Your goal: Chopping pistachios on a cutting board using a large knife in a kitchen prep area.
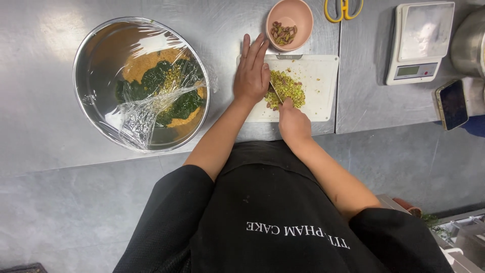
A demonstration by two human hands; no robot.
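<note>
- Left hand (pixel 251 71) laid flat, fingers straight and together, palm down over the left part of the white rectangular plastic cutting board (pixel 318 96), pressing on the spine of the thin steel knife blade (pixel 276 93); not curled around anything.
- Right hand (pixel 294 124) clenched around the knife handle at the board's near edge, the handle itself hidden inside the fist.
- Blade running slantwise from the right fist up towards the left palm, its edge down in the heap.
- Heap of finely chopped green and yellow pistachios (pixel 288 88) piled at the middle of the board, just right of the left hand and touching the blade.
- A few stray crumbs scattered on the board's far right part.
- Cutting board sitting near the front edge of the brushed steel counter (pixel 45 101).
- Small round pink bowl (pixel 289 24) just beyond the board's far edge, holding a few whole pistachios (pixel 283 33) with brownish skins.
- Yellow-handled scissors (pixel 343 10) at the counter's far edge, right of the pink bowl.
- Large round steel mixing bowl (pixel 91 60) on the counter's left part, well apart from the board, half covered with crumpled clear film, with dark green and tan crumbly contents inside.
- White digital kitchen scale (pixel 419 43) towards the far right corner.
- Dark phone (pixel 451 104) lying near the counter's right edge.
</note>
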